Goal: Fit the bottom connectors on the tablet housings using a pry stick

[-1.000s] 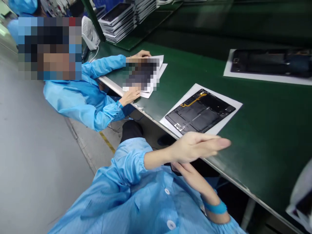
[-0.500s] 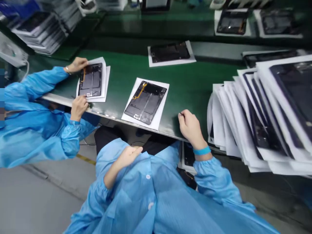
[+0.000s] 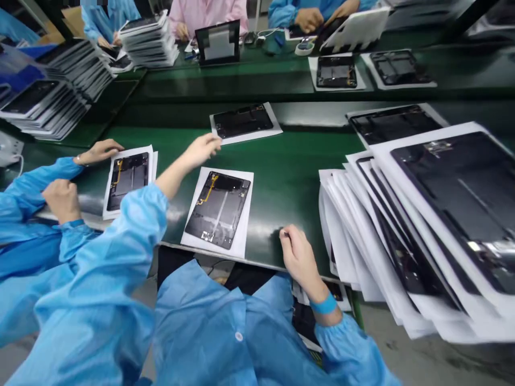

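Observation:
A dark tablet back panel with an orange flex cable lies on a white sheet in front of me on the green belt. My left hand reaches out past its far corner, fingers curled loosely, close to another panel on a sheet; it holds nothing that I can see. My right hand rests at the belt's near edge, fingers pinched on a small dark thing that I cannot make out.
A slanting stack of panels on white sheets fills the right. A co-worker in blue at my left has a hand on another panel. More stacks stand at the back left, and other people work across the far belt.
My left hand has come up from my lap and stretched forward over the belt. My head has lifted, showing the far belt. The right hand has stayed at the near edge.

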Motion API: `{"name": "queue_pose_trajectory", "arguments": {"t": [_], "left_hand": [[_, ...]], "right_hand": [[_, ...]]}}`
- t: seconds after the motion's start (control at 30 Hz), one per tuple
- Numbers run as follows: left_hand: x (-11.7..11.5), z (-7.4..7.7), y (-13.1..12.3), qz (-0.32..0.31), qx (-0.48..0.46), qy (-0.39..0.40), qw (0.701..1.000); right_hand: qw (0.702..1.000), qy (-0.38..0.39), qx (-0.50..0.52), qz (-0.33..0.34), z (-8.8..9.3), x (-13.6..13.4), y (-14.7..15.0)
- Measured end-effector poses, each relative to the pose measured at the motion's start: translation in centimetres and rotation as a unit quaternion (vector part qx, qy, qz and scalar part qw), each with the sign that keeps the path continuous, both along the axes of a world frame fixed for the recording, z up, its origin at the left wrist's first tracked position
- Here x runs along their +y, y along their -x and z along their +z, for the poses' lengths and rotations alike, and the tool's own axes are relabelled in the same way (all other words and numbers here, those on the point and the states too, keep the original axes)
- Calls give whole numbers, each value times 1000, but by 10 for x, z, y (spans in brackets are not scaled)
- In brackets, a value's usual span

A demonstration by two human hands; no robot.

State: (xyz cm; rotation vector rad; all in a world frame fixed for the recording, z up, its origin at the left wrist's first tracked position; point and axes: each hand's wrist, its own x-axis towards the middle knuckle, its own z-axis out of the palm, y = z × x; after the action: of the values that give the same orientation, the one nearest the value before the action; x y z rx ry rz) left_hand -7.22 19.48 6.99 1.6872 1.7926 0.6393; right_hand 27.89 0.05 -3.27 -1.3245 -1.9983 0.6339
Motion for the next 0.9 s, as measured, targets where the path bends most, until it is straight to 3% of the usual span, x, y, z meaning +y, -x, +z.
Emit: {"name": "queue_pose_trajectory", "arguments": {"t": [0.1, 0.2, 0.3, 0.4, 0.57, 0.9], "left_hand": [[97, -8, 24, 47, 107, -2, 993], [171, -17, 35, 50, 197, 1, 979], [229, -26, 32, 9, 257, 9, 966], [269, -31, 28, -36, 296, 43, 953], [292, -29, 32, -47, 349, 122, 928], [266, -13, 33, -30, 381, 167, 909]], "right_hand": [[999, -22, 27, -1, 3, -1, -4], [998, -39, 50, 2, 7, 0, -7], [997, -28, 72, -2, 10, 1, -8], [996, -4, 90, -4, 14, 2, -8], [994, 7, 106, -3, 18, 2, -8], [992, 25, 122, -5, 12, 1, -9]]}}
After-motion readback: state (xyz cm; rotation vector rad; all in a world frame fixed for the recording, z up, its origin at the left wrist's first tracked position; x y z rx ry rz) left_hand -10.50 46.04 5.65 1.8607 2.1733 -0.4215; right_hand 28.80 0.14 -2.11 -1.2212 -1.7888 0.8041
